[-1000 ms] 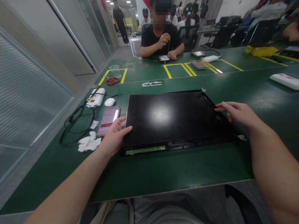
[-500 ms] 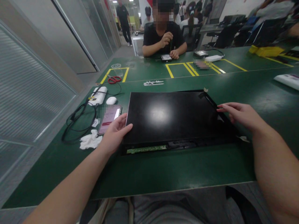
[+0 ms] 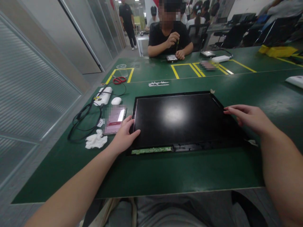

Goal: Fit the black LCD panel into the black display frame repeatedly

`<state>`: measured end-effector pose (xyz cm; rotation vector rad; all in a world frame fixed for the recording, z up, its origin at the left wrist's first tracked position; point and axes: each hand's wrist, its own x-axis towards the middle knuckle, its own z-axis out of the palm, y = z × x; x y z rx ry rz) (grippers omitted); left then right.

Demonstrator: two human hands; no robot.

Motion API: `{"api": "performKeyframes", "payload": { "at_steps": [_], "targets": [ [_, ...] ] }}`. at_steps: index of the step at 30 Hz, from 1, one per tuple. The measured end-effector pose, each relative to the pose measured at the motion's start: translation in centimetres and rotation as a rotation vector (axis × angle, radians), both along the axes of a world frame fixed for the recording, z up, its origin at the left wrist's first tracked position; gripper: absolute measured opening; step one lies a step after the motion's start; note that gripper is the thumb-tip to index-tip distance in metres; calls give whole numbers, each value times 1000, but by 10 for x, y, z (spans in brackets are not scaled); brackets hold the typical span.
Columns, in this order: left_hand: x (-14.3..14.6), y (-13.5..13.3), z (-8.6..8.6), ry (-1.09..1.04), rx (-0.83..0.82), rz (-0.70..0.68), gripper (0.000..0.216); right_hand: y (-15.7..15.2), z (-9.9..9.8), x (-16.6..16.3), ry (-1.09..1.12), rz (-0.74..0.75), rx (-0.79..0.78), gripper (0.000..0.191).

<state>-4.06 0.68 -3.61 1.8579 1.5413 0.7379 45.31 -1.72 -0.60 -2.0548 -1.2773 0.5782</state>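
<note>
A large black display panel (image 3: 180, 118) lies flat in its dark frame on the green table (image 3: 165, 170), with a thin green circuit strip (image 3: 151, 150) along its near edge. My left hand (image 3: 124, 137) grips the panel's left edge, thumb on top and fingers beside it. My right hand (image 3: 248, 117) rests at the panel's right edge with fingers stretched out flat, holding nothing.
Left of the panel lie a phone (image 3: 115, 119), a white mouse (image 3: 116, 101), a white adapter (image 3: 103, 96) with black cable (image 3: 82, 123), a crumpled tissue (image 3: 96, 141) and red scissors (image 3: 119, 80). A person (image 3: 169, 37) works across the table. A white device (image 3: 295, 81) sits far right.
The panel's raised left side has come down and it now lies flat inside its frame. Both hands stayed at its edges; the view shifted slightly.
</note>
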Motion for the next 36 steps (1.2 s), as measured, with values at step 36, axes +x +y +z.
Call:
{"api": "performKeyframes", "payload": {
  "at_steps": [36],
  "targets": [
    [4, -6, 5, 95, 76, -67, 67, 0, 4, -7, 214, -13, 85, 50]
  ]
}}
